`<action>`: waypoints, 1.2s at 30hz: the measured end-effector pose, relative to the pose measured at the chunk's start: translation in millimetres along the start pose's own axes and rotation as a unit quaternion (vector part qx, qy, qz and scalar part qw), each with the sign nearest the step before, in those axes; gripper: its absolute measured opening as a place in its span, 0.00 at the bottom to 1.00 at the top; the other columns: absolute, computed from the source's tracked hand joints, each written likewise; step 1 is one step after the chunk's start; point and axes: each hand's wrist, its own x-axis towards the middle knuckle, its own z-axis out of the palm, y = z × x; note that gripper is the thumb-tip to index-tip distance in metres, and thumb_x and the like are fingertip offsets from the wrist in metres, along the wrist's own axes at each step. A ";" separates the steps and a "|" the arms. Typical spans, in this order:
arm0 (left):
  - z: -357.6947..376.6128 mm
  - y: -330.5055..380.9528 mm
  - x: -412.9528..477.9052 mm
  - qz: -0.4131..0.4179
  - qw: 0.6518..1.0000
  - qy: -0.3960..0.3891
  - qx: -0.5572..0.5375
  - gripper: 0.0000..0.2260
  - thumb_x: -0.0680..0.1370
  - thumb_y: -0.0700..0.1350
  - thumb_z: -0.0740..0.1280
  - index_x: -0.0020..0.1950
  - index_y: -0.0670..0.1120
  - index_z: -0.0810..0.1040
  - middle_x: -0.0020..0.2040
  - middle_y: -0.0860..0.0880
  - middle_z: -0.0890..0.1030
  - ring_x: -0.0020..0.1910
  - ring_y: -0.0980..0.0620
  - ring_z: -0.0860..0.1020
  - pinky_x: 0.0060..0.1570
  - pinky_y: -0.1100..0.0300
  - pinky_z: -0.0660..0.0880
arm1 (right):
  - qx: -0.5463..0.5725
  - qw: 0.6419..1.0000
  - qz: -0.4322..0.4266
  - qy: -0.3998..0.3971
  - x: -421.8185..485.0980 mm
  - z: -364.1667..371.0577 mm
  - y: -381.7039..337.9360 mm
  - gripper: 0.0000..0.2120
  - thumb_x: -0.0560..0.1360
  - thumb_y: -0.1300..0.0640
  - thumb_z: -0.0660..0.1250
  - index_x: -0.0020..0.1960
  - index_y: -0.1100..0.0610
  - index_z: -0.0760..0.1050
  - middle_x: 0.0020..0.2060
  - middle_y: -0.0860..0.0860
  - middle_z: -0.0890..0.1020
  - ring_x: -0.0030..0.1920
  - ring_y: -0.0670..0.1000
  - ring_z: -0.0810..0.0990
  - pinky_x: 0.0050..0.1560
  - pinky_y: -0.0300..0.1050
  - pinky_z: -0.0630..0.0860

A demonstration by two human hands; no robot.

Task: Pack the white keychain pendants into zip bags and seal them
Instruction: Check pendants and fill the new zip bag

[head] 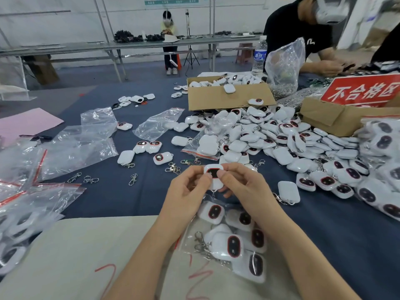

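Both my hands hold one white keychain pendant [214, 173] above the table's middle. My left hand [188, 189] pinches its left side and my right hand [244, 187] pinches its right side with the thumb on its face. Below them lies an open zip bag [229, 239] holding several pendants with dark, red-rimmed faces. A big heap of loose pendants [270, 137] spreads to the right. A few single pendants [149, 148] lie ahead on the left.
Empty zip bags [80, 144] and filled ones [15, 232] lie at the left. Loose metal clasps [132, 179] dot the dark cloth. Cardboard boxes [225, 98] and a red sign [363, 92] stand behind the heap. Another person [303, 33] works at the far right.
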 end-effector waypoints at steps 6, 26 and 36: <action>-0.8 -2.9 0.8 -0.017 1.000 -0.009 -0.012 0.06 0.82 0.43 0.66 0.55 0.46 0.83 0.39 0.56 0.82 0.39 0.61 0.78 0.42 0.69 0.75 | 0.036 0.998 0.043 -0.020 3.3 -3.4 3.3 0.05 0.76 0.52 0.73 0.51 0.51 0.85 0.37 0.51 0.85 0.38 0.45 0.82 0.43 0.39 0.81; 1.0 -3.1 3.0 -0.009 0.999 0.014 0.045 0.06 0.82 0.43 0.67 0.54 0.49 0.83 0.46 0.50 0.86 0.42 0.59 0.79 0.44 0.71 0.74 | 0.007 1.000 0.018 -0.014 4.2 -5.8 1.2 0.04 0.78 0.56 0.72 0.50 0.53 0.84 0.32 0.49 0.83 0.33 0.42 0.79 0.37 0.33 0.76; 0.9 -2.1 4.1 -0.010 0.998 0.007 0.056 0.06 0.82 0.42 0.67 0.55 0.49 0.83 0.47 0.49 0.86 0.43 0.58 0.80 0.44 0.70 0.75 | 0.001 1.000 0.015 -0.008 2.9 -7.6 1.6 0.05 0.77 0.57 0.72 0.52 0.55 0.84 0.32 0.48 0.83 0.34 0.41 0.79 0.38 0.33 0.77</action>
